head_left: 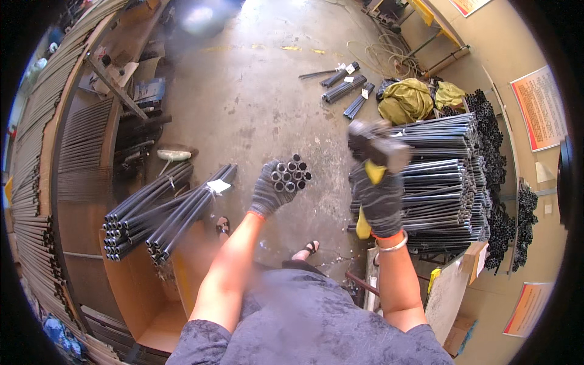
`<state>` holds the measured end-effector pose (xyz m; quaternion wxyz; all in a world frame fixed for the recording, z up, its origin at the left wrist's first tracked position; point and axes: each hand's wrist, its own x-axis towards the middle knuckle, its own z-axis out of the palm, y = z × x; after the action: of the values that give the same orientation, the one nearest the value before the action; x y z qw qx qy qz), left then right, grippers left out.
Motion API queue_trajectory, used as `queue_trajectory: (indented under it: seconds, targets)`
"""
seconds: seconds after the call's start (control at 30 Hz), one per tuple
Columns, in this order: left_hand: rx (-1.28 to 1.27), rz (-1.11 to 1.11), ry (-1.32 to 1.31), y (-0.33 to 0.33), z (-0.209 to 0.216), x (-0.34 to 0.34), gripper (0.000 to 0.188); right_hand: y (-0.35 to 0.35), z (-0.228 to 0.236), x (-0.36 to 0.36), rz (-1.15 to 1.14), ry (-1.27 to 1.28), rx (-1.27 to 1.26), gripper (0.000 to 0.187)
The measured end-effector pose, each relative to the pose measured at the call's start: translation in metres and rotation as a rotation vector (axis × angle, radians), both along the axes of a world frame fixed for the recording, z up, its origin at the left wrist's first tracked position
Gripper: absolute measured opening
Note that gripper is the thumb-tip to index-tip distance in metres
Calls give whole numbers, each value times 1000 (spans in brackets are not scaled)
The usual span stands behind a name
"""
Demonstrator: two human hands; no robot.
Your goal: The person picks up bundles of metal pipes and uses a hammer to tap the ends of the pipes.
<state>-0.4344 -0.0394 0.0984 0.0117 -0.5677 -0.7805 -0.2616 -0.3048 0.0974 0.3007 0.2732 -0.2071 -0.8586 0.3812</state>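
Wrapped round a bundle of dark metal tubes, my left hand wears a striped grey glove. The tubes stand upright, their round open ends facing up at me. My right hand, gloved the same way, grips a hammer with a blocky metal head and a yellow handle. The hammer is raised to the right of the tubes, apart from them and smeared by motion. The lower ends of the tubes are hidden beneath their tops.
Tied tube bundles rest across a cardboard box on the left. A large tube stack fills the right side, with olive sacks beyond it. Smaller bundles lie on the far floor. Long racks line the left.
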Motion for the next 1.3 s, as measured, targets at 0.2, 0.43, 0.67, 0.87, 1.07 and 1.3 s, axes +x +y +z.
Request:
queue_trajectory:
  seconds: [0.2,0.43,0.67,0.87,1.07,1.3]
  targets:
    - [81,97,-416,3,24,14,36,-21,-98,35,-38,-245,254,25]
    - [78,186,164,-4,-7,15,24,-31,-27,21,60,-183,30,24]
    - [65,234,134,-2,18,31,12,-31,-135,68,143,-245,331,32]
    - [23,204,-70,-15,2,28,11,-58,-13,21,119,-157,-169,20]
    - [-3,146,-287,-16,10,34,22,-65,-44,24,79,182,-200,19]
    - [42,248,2,-21,-8,25,34,-67,-31,19,38,-339,-278,21]
